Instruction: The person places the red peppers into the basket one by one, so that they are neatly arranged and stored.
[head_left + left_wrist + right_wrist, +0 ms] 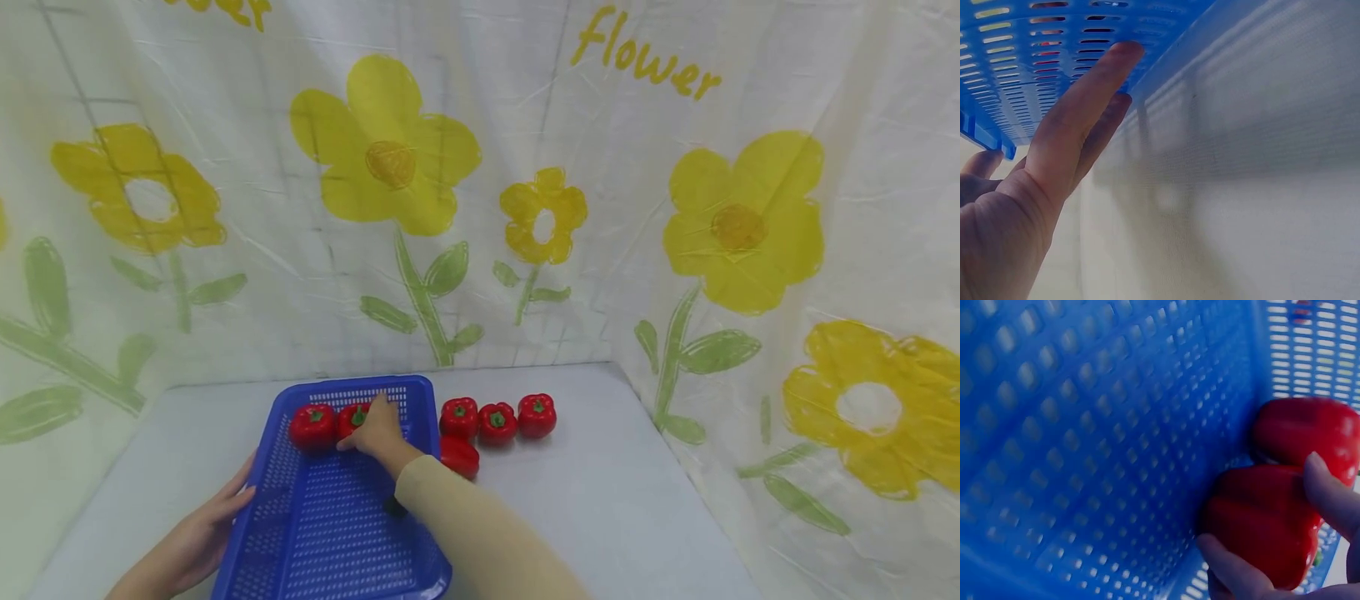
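Observation:
A blue perforated plastic basket stands on the table with red bell peppers at its far end. My right hand reaches inside and holds a red bell pepper between thumb and fingers. Close beside it in the basket is another red bell pepper. My left hand touches the basket's left side from outside. In the left wrist view, its extended fingers lie against the slotted blue wall.
To the right of the basket, several red bell peppers sit on the white table, one lying on its side against the basket. A small dark thing shows beside the right sleeve. Behind hangs a flower-painted curtain.

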Motion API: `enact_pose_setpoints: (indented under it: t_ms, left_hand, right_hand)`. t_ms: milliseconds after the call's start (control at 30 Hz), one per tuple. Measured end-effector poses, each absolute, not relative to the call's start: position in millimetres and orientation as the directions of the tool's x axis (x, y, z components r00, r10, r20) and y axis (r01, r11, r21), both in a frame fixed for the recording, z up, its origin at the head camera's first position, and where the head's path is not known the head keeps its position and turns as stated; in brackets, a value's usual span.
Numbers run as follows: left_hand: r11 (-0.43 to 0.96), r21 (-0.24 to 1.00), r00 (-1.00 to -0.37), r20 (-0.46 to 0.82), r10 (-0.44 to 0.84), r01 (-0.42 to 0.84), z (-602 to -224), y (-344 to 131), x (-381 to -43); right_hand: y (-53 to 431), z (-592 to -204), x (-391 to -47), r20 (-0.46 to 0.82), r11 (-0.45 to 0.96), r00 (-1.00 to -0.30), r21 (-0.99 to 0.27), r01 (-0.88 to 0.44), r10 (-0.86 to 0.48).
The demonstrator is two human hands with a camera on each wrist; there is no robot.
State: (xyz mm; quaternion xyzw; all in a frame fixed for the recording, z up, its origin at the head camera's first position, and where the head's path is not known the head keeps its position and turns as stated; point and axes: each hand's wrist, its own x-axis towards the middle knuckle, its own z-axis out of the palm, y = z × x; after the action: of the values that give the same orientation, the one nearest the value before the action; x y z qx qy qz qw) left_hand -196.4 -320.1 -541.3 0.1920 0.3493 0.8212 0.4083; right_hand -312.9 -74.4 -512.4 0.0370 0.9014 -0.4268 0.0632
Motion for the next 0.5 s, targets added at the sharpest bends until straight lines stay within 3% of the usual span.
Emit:
enact_pose_setpoints:
  t_ms: [200,500]
  left_hand:
    - [-0.418,0.737,-0.582,0.042,0.812,-0.531,-539.4,-319.4,-196.9]
    - [-0.405,0.743,-0.575,0.032,0.818,-0.534,-540.7,-320.3,-195.9]
  right_hand:
    - [-74.2,-510.7,-313.2,-0.177,0.621,-0.984,-0.77,0.145,0.009]
    - [-66.8,-491.2,-306.2,-0.126,0.66,-0.991,-0.749,0.065,-0.046]
